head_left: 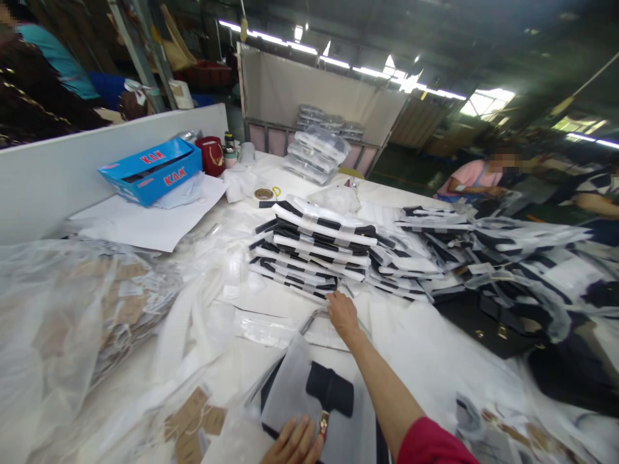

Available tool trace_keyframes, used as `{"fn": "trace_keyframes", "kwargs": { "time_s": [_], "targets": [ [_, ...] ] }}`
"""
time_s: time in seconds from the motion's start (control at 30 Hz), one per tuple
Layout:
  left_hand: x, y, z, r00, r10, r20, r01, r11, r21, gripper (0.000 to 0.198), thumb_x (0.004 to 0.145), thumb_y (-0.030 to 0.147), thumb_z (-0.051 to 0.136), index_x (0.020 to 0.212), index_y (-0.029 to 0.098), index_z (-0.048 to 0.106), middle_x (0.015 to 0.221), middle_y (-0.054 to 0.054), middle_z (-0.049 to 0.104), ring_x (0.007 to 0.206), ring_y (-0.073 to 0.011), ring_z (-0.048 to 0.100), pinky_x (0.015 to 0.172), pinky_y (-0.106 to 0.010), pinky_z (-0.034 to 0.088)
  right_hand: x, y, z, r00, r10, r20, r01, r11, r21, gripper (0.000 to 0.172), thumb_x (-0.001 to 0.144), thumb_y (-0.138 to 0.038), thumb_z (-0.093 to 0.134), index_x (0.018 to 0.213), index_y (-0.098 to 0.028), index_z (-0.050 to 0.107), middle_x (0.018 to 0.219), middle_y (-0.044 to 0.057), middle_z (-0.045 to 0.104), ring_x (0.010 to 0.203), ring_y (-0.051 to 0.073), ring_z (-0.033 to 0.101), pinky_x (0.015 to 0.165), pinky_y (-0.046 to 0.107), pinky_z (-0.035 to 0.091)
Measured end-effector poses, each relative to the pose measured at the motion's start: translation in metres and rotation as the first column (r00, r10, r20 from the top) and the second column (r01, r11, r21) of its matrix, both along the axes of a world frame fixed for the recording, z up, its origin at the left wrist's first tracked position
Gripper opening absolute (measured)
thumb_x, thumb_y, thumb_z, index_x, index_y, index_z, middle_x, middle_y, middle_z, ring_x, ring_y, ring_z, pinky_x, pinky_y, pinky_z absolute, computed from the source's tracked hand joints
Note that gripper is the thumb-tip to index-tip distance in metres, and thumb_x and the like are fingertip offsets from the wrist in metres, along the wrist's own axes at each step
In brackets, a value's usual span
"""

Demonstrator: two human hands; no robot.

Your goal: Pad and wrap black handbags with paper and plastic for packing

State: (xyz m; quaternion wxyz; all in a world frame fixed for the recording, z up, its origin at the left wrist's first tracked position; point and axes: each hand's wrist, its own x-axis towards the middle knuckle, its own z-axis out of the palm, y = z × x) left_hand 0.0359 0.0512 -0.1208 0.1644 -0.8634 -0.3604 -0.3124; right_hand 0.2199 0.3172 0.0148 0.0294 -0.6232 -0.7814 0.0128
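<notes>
A black handbag [330,388] with a gold clasp lies before me, partly covered by a whitish translucent sheet [285,393]. My left hand [296,443] rests on its lower part, fingers laid flat beside the clasp. Beyond the bag's top, my right hand [343,314] has its fingers bent together at the foot of a stack of black-and-white wrapped pieces [319,248]. What those fingertips grip, if anything, is hidden. A pale strap-like loop runs just beside that hand.
Brown tags [193,415] lie at lower left, with more under clear plastic. A blue box [155,171] stands at back left near a tape roll [264,194]. More black bags [493,322] and wrapped pieces fill the right. A person in pink [471,177] works beyond.
</notes>
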Motion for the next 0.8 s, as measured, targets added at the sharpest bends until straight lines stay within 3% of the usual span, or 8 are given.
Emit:
{"fn": "trace_keyframes", "kwargs": {
  "time_s": [0.07,0.13,0.2,0.3,0.43,0.53,0.63,0.8],
  "targets": [
    [-0.004,-0.002,0.006,0.996,-0.059,-0.060,0.054,0.995,-0.078,0.044,0.090,0.047,0.057,0.130,0.029,0.060,0.147,-0.002,0.051,0.136,-0.0236,0.044,0.106,-0.036,0.047,0.005,-0.015,0.013,0.998,0.049,-0.038,-0.048,0.998,0.041,0.030,0.086,-0.010,0.051,0.109,-0.020,0.068,0.097,0.010,0.065,0.095,0.025,0.056,0.083,0.035,0.040],
    [-0.009,-0.004,0.019,0.978,-0.145,-0.149,0.100,0.956,-0.277,0.058,0.091,0.050,0.054,0.142,0.024,0.048,0.151,-0.006,0.045,0.140,-0.0252,0.038,0.110,-0.040,0.041,0.008,-0.039,0.029,0.990,0.072,-0.118,-0.060,0.993,0.102,0.032,0.086,-0.010,0.051,0.111,-0.019,0.068,0.092,0.009,0.063,0.094,0.025,0.055,0.085,0.036,0.042],
    [-0.013,-0.005,0.034,0.965,-0.190,-0.184,0.087,0.885,-0.458,0.063,0.093,0.041,0.053,0.150,0.020,0.034,0.154,-0.009,0.040,0.143,-0.0251,0.033,0.116,-0.043,0.032,0.010,-0.074,0.044,0.967,0.109,-0.231,-0.074,0.986,0.152,0.035,0.085,-0.009,0.049,0.113,-0.018,0.067,0.090,0.009,0.061,0.093,0.024,0.054,0.087,0.037,0.045],
    [-0.014,-0.003,0.046,0.955,-0.247,-0.162,0.120,0.826,-0.551,0.064,0.097,0.034,0.049,0.153,0.018,0.023,0.155,-0.009,0.038,0.145,-0.0258,0.030,0.118,-0.044,0.025,0.012,-0.141,0.052,0.907,0.187,-0.377,-0.136,0.978,0.158,0.038,0.085,-0.005,0.046,0.115,-0.019,0.065,0.094,0.009,0.061,0.097,0.023,0.055,0.089,0.038,0.049],
    [-0.012,-0.003,0.042,0.959,-0.254,-0.127,0.136,0.801,-0.582,0.063,0.098,0.036,0.048,0.153,0.019,0.024,0.153,-0.011,0.042,0.142,-0.0272,0.034,0.117,-0.046,0.023,0.007,-0.232,0.028,0.912,0.216,-0.349,-0.198,0.976,0.087,0.045,0.084,0.002,0.040,0.118,-0.017,0.062,0.121,0.013,0.061,0.123,0.025,0.051,0.097,0.041,0.051],
    [-0.011,-0.005,0.041,0.964,-0.243,-0.104,0.127,0.770,-0.626,0.057,0.097,0.040,0.050,0.148,0.020,0.036,0.143,-0.011,0.053,0.134,-0.0278,0.046,0.113,-0.046,0.029,0.000,-0.275,-0.003,0.956,0.201,-0.212,-0.190,0.979,0.072,0.054,0.083,0.004,0.039,0.129,-0.016,0.058,0.134,0.013,0.058,0.133,0.028,0.045,0.103,0.047,0.048],
    [-0.013,-0.005,0.047,0.970,-0.229,-0.082,0.116,0.734,-0.670,0.051,0.095,0.042,0.054,0.141,0.021,0.046,0.133,-0.011,0.060,0.125,-0.0281,0.053,0.108,-0.046,0.034,-0.004,-0.292,-0.021,0.976,0.178,-0.125,-0.170,0.983,0.067,0.064,0.080,0.006,0.038,0.138,-0.018,0.053,0.140,0.012,0.056,0.135,0.030,0.044,0.107,0.052,0.042],
    [-0.018,-0.001,0.060,0.960,-0.266,-0.091,0.126,0.697,-0.706,0.055,0.092,0.040,0.058,0.141,0.019,0.044,0.131,-0.013,0.060,0.123,-0.0290,0.052,0.105,-0.046,0.037,-0.002,-0.298,-0.025,0.981,0.169,-0.097,-0.168,0.986,0.020,0.069,0.082,0.003,0.039,0.144,-0.025,0.047,0.145,0.008,0.052,0.139,0.029,0.039,0.113,0.053,0.031]
  ]
}}
